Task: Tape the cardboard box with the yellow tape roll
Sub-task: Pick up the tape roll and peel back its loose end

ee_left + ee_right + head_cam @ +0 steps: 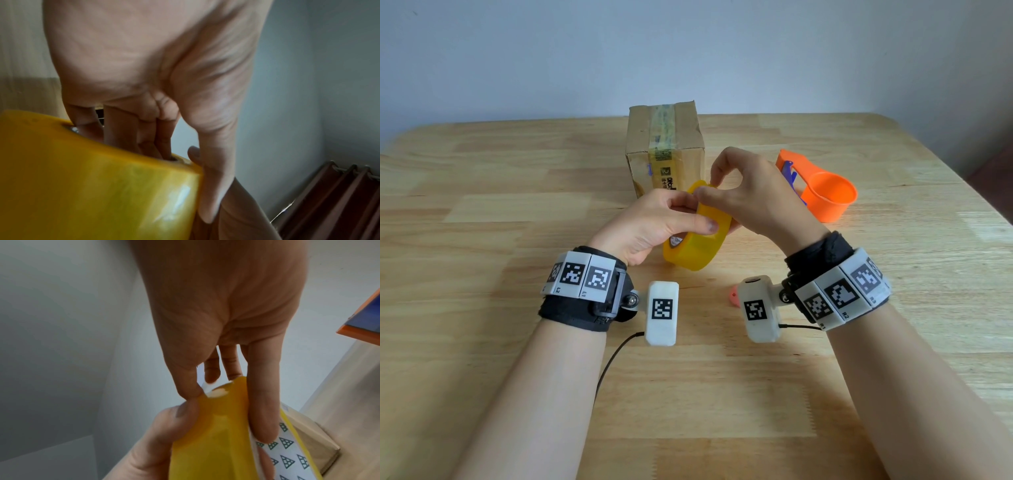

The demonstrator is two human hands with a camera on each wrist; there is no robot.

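The yellow tape roll (697, 245) is held on edge above the table's middle, in front of the cardboard box (666, 147). My left hand (654, 226) grips the roll, thumb across its outer face and fingers through its core (131, 134). My right hand (746, 192) pinches the loose tape end (213, 391) at the roll's top between thumb and fingertips, with one finger inside the patterned core (285, 443). The box stands upright behind, with old greenish tape over its top and front.
An orange tape dispenser (822, 192) with a blue blade part lies right of the box, close behind my right hand. A small pink object (734, 296) sits on the wooden table (517, 222) under the right wrist camera. A pale wall rises behind the table.
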